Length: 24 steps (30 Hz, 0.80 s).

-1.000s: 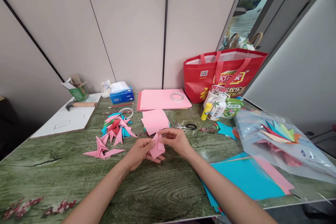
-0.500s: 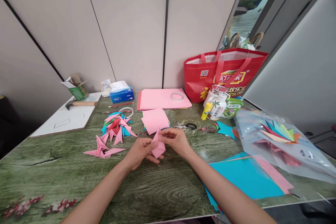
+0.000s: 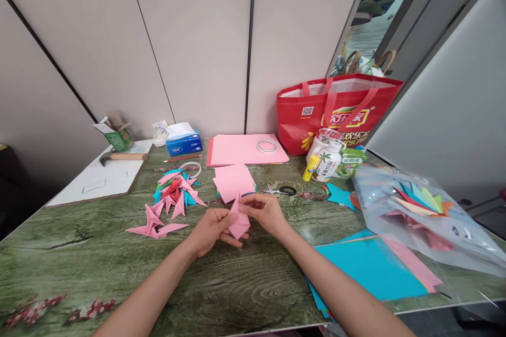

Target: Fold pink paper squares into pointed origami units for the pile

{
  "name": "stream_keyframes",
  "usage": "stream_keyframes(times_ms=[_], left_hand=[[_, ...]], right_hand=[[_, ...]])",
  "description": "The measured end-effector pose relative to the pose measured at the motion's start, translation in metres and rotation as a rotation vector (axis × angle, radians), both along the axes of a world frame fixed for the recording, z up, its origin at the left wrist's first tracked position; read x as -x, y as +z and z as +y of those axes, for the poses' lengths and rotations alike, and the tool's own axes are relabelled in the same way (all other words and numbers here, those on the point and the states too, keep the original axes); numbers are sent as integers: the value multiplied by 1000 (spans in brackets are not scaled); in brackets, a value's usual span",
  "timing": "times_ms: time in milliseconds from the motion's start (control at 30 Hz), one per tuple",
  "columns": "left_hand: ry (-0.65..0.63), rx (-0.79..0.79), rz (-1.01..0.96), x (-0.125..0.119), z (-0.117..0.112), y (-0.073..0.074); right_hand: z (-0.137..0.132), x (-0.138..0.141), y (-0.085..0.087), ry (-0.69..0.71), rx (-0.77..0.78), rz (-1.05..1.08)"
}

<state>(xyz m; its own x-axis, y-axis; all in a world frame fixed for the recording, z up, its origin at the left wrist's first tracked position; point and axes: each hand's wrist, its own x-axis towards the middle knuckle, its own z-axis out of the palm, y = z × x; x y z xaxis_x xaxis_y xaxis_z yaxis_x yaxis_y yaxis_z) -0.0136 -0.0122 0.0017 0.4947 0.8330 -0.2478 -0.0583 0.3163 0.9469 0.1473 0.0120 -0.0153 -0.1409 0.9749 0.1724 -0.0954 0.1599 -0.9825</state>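
Paper (image 3: 240, 227), pink, folded, lower middle of frame: long axis running up-frame, pinched by left hand (image 3: 210, 229) at its left, right hand (image 3: 265, 212) at upper right, finer creases unclear.

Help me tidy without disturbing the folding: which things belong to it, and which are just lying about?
Likely part of the folding:
pink paper, held in the left hand and right hand
small pink sheets
folded paper pieces
perhaps scissors and glue stick, untouched

Apparently just lying about:
hammer
tissue box
red bag
open green box
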Motion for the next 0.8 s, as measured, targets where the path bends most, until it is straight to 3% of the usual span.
stream_keyframes(times_ms=[467,800], left_hand=[[-43,-86,94,0,1,5],[-36,-48,122,0,0,-2]], right_hand=[[-2,3,0,12,-14,-12],[-4,6,-2,30,-21,-13]])
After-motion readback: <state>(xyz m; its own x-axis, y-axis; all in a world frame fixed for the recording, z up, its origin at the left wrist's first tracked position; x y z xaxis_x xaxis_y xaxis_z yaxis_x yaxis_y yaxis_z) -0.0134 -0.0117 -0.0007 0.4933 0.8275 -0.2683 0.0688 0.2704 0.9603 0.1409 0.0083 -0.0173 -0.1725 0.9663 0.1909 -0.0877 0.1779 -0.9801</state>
